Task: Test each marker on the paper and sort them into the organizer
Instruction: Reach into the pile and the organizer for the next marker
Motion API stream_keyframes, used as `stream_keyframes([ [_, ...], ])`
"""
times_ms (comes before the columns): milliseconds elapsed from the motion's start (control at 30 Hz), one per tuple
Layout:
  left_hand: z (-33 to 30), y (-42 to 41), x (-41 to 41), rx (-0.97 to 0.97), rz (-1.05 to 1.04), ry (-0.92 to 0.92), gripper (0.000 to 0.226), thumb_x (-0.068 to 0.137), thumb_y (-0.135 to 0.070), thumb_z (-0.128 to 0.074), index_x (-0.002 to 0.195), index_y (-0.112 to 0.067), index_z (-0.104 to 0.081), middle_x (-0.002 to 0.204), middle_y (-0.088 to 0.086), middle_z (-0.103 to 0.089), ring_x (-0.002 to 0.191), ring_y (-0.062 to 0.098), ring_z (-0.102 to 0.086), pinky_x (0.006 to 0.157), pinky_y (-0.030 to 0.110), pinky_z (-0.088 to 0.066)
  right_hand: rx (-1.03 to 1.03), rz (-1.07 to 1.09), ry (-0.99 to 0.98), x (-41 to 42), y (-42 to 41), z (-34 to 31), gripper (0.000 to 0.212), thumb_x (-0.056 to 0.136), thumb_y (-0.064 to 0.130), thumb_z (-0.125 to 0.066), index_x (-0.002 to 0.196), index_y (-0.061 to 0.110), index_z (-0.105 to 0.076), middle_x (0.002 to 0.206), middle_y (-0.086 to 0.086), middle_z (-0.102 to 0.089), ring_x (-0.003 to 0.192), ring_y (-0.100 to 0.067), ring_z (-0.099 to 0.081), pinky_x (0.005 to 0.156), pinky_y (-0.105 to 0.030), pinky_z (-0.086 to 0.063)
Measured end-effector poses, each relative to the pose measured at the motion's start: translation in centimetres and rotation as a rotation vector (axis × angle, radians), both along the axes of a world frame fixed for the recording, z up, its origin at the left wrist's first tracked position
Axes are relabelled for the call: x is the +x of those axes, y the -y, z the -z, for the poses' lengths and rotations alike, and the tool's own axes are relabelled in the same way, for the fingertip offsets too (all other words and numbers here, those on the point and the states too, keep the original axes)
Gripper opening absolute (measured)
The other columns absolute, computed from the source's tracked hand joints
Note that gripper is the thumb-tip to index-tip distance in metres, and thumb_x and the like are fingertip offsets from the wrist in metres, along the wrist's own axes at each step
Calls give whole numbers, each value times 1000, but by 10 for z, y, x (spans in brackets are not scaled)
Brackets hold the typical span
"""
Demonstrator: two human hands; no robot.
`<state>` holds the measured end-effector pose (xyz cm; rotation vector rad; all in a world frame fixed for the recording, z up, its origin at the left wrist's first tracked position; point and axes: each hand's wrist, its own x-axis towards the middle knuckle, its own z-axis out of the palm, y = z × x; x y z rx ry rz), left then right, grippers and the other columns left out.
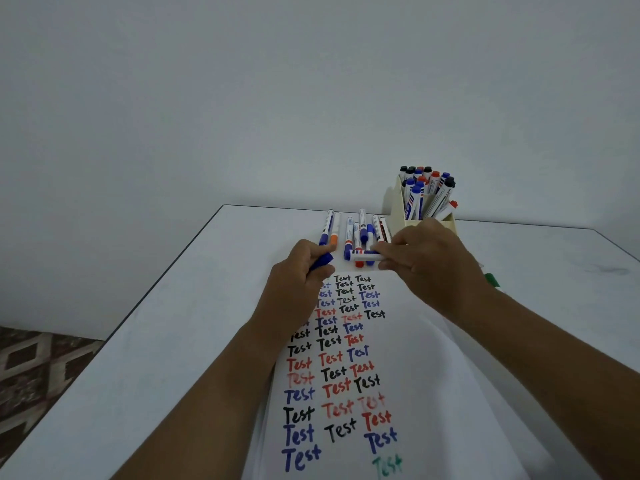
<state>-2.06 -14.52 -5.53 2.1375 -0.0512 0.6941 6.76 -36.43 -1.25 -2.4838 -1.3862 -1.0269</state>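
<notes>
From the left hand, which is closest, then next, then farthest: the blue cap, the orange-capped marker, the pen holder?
1. Blue cap: held in the left hand itself.
2. Orange-capped marker: lying on the table just beyond the hand.
3. Pen holder: far right, at the back of the table.

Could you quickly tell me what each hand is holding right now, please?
Left hand: grips a blue cap.
Right hand: pinches a white marker body.
</notes>
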Motion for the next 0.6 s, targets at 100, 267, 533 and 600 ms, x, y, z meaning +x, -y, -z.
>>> stream_keyframes([
  [100,1,0,-1,-13,18,45,25,96,-11,-63,119,-19,-68,100,-14,-69,93,-5,-63,81,9,-48,-12,54,80,-6,-1,6,29,84,27,-79,112,19,-76,86,-6,-72,77,-29,-60,62,-39,-49],
  [267,1,-1,-1,23,12,45,24,95,-8,-64,116,-18,-71,99,-19,-67,97,-11,-61,86,5,-44,-72,82,144,-8,-4,6,37,78,20,-85,114,18,-74,89,-8,-71,83,-31,-61,66,-45,-49],
  [533,0,0,0,58,35,-77,22,97,-10,-62,115,-17,-71,90,-18,-64,81,0,-64,76,7,-46,-109,77,129,-8,-9,12,35,77,16,-86,110,18,-74,86,-4,-71,83,-28,-60,69,-43,-41],
  [600,-1,2,-1,-8,39,-85,21,97,-9,-61,113,-17,-70,87,-15,-67,77,2,-66,73,9,-48,-92,77,128,-9,-12,13,32,76,15,-86,106,18,-74,84,-3,-70,81,-26,-60,69,-42,-39],
])
